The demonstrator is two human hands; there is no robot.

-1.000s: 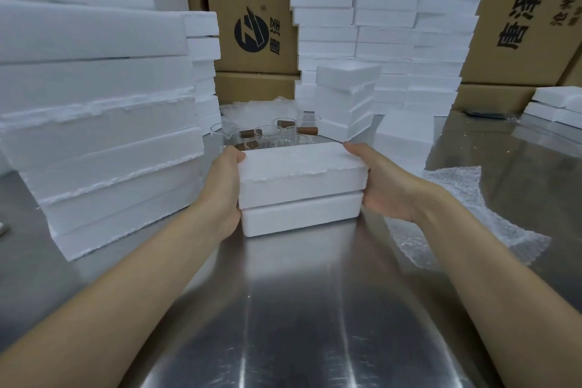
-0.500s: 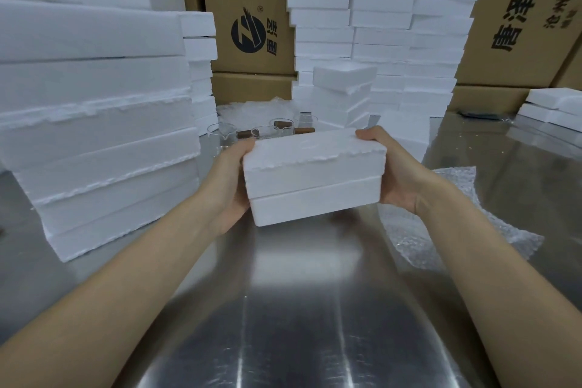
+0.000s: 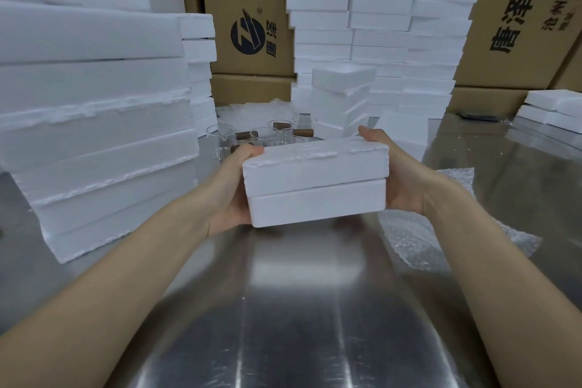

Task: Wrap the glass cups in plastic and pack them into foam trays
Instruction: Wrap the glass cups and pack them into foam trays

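A closed white foam tray box (image 3: 316, 183), two halves stacked, hangs just above the steel table (image 3: 283, 324). My left hand (image 3: 231, 186) grips its left end and my right hand (image 3: 400, 176) grips its right end. Behind the box stand several clear glass cups (image 3: 267, 134) with brown wooden handles, partly hidden by it. A sheet of bubble wrap (image 3: 419, 239) lies on the table to the right, under my right wrist.
A tall stack of foam trays (image 3: 94, 135) fills the left side. More foam stacks (image 3: 378, 35) rise at the back, with a shorter stack (image 3: 341, 98) in front. Cardboard cartons (image 3: 248, 19) line the rear. Foam trays (image 3: 551, 107) lie at far right.
Both hands have lifted the closed foam box off the table and shifted it slightly to the right. The cups and stacks have not moved.
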